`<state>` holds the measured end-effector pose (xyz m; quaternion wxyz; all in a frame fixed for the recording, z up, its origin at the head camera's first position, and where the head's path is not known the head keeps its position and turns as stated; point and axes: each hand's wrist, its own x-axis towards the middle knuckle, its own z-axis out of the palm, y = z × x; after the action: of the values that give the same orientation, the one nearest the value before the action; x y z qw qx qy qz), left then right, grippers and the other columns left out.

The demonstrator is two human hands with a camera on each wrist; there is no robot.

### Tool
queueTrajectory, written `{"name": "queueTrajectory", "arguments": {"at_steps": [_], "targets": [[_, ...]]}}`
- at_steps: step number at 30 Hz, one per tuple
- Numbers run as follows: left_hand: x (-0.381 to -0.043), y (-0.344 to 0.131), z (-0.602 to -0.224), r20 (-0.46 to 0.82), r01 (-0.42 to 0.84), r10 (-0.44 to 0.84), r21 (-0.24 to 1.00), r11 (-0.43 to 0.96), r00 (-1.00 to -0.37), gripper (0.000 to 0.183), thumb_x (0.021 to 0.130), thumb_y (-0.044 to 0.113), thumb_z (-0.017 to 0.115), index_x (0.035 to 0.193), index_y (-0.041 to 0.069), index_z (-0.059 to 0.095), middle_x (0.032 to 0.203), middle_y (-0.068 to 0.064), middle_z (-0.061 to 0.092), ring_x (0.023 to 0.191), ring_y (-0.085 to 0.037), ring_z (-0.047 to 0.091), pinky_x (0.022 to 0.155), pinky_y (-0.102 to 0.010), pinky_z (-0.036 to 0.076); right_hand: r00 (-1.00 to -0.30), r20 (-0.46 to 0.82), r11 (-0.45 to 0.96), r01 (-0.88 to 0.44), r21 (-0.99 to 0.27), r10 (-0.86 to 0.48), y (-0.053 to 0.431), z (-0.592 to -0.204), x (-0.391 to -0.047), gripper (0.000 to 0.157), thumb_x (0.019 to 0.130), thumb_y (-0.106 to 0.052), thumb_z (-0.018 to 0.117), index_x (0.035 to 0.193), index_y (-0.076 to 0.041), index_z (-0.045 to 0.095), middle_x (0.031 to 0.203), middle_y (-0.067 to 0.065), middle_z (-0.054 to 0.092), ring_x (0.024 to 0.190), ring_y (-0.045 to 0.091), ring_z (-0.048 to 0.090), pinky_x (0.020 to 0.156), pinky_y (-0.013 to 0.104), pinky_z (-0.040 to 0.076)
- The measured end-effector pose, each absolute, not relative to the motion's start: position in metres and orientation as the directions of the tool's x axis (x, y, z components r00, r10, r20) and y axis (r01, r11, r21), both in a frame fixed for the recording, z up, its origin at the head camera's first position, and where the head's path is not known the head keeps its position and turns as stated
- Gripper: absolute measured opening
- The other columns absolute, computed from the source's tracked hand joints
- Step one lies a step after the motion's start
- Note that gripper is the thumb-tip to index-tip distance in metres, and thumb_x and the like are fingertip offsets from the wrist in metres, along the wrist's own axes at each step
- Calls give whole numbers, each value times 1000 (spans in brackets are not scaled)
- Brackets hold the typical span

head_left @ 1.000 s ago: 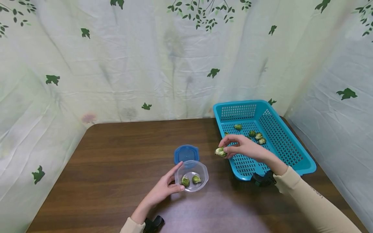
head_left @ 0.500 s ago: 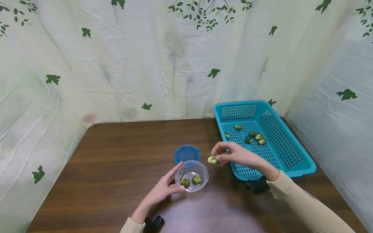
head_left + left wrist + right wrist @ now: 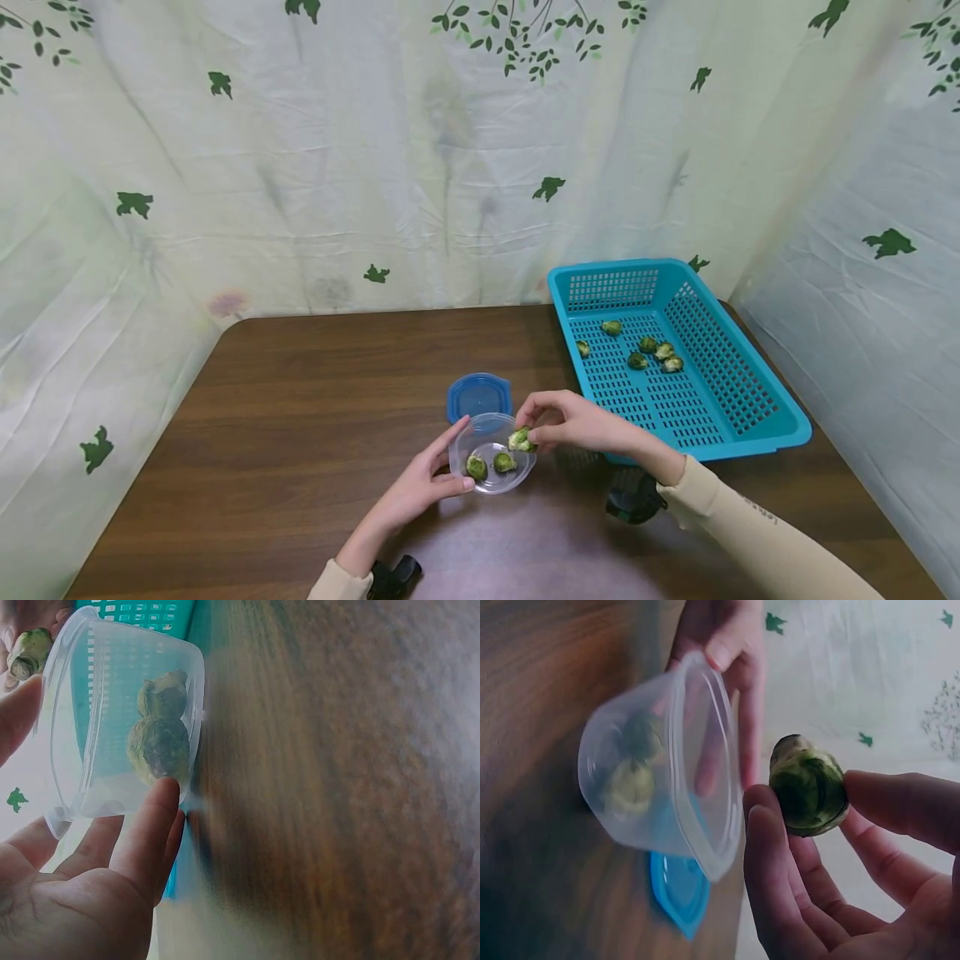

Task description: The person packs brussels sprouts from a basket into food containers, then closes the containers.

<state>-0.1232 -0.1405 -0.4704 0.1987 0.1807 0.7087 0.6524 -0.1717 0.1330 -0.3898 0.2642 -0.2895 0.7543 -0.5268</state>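
A small clear plastic container (image 3: 491, 479) stands on the table with two Brussels sprouts (image 3: 504, 462) inside. My left hand (image 3: 420, 487) holds it from the left, thumb and fingers spread round its wall; the left wrist view shows a fingertip (image 3: 166, 791) against the side. Between thumb and fingers of my right hand (image 3: 573, 422) a green Brussels sprout (image 3: 808, 787) is pinched, its pale stem end showing in the head view. That sprout is over the right part of the container's rim (image 3: 694, 750). The blue lid (image 3: 478, 395) lies just behind the container.
A blue perforated basket (image 3: 738, 375) stands at the right, with several more Brussels sprouts (image 3: 637, 360) on its bottom. The brown table (image 3: 300, 400) ends at a pale leaf-printed curtain (image 3: 360, 167) behind and at both sides.
My right hand has carried the pinched Brussels sprout leftward and nearer, from beside the basket to over the container. The left hand and container have stayed put.
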Motion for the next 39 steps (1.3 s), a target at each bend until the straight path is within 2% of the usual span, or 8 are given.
{"name": "queueTrajectory", "arguments": {"at_steps": [4, 12, 23, 28, 32, 34, 37, 39], "targets": [[-123, -141, -470, -48, -3, 517, 996, 86, -855, 77, 91, 4, 64, 154, 14, 20, 154, -23, 18, 125, -39, 43, 90, -28, 48, -692, -99, 292, -167, -942, -715, 124, -395, -168, 13, 92, -3, 61, 104, 0, 62, 98, 9, 63, 83, 26, 64, 73, 52, 55], [-122, -141, -469, -48, -3, 516, 996, 88, -855, 77, 91, 5, 64, 154, 15, 20, 154, -22, 18, 126, -38, 43, 90, -28, 48, -696, -99, 319, -194, -927, -711, 112, -402, -163, 10, 90, -1, 62, 100, -3, 63, 94, 7, 61, 83, 37, 64, 69, 51, 55], [-122, -142, -470, -49, -4, 516, 996, 89, -855, 77, 92, 9, 65, 154, 16, 20, 153, -24, 20, 126, -38, 43, 92, -29, 47, -680, -82, 356, -273, -894, -728, 100, -406, -160, 11, 87, 0, 64, 96, -7, 65, 94, 2, 62, 75, 30, 65, 62, 44, 55], [-123, -141, -470, -42, 6, 519, 996, 91, -854, 77, 92, 8, 64, 154, 14, 19, 155, -22, 17, 128, -39, 40, 93, -29, 46, -681, -78, 371, -295, -881, -728, 98, -406, -159, 12, 87, 4, 61, 95, -3, 65, 92, 8, 64, 77, 32, 64, 60, 38, 55], [-123, -141, -470, -39, 9, 520, 996, 90, -853, 77, 92, 6, 63, 154, 15, 19, 155, -22, 17, 129, -39, 40, 94, -29, 46, -685, -73, 386, -315, -867, -725, 99, -406, -159, 11, 87, 5, 60, 95, 0, 65, 92, 14, 65, 75, 24, 63, 60, 34, 55], [-123, -141, -470, -41, 6, 520, 996, 88, -853, 77, 92, 6, 63, 154, 15, 19, 155, -22, 17, 128, -39, 41, 94, -30, 46, -690, -76, 387, -307, -869, -720, 100, -406, -159, 11, 87, 5, 60, 95, 0, 65, 93, 14, 65, 75, 22, 63, 61, 36, 56], [-123, -141, -470, -46, 0, 518, 996, 88, -854, 77, 92, 6, 63, 154, 15, 19, 154, -23, 18, 127, -39, 42, 94, -30, 46, -697, -82, 382, -287, -878, -712, 100, -406, -159, 9, 88, 4, 61, 96, 1, 65, 93, 15, 64, 76, 26, 63, 63, 43, 56], [-123, -141, -470, -49, -5, 518, 996, 86, -854, 77, 92, 6, 63, 154, 14, 19, 154, -24, 18, 126, -39, 43, 93, -30, 46, -702, -79, 383, -286, -878, -707, 101, -407, -159, 9, 89, 3, 61, 97, 1, 65, 93, 15, 64, 75, 29, 62, 64, 42, 55]]}}
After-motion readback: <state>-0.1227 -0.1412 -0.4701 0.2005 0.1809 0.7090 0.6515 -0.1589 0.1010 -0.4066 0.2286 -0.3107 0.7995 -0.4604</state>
